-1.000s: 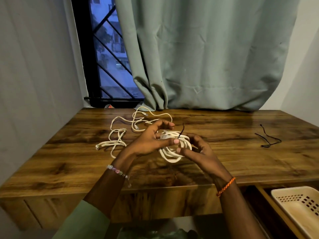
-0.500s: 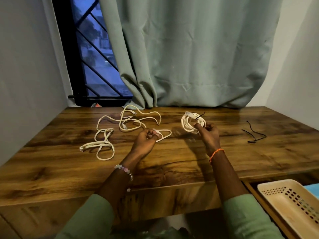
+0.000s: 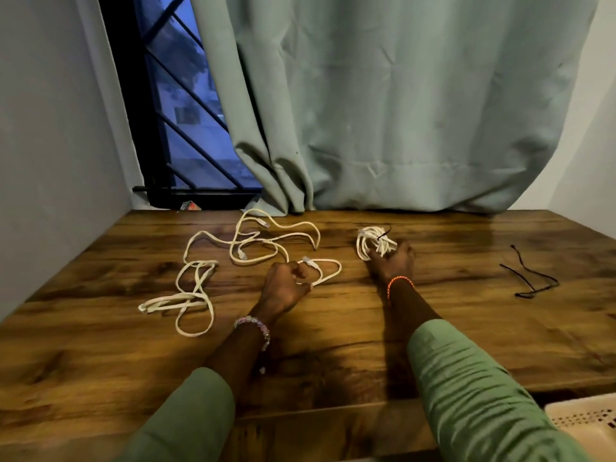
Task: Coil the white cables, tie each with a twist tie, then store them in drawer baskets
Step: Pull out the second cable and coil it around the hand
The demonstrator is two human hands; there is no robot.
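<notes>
Starting at the left, we've got the loose white cables [image 3: 213, 261] sprawled in open loops across the wooden desk [image 3: 100, 345], and our left hand [image 3: 283, 285] is curled round the near end of one, pinching it just behind the plug. We'd say the trick now is to draw that strand free of the tangle before winding, keeping the loops even. Moving right, our right hand [image 3: 395, 261] grips the tied coil [image 3: 371, 243], fingers wrapped round its near side, coil down on the desk. Further right, the spare black twist ties [image 3: 530, 278] lie well apart, and the drawer basket [image 3: 586, 416] peeks in at the bottom corner. Compared with a second ago, our hands have split: back then both worked the coil together in front of us.
</notes>
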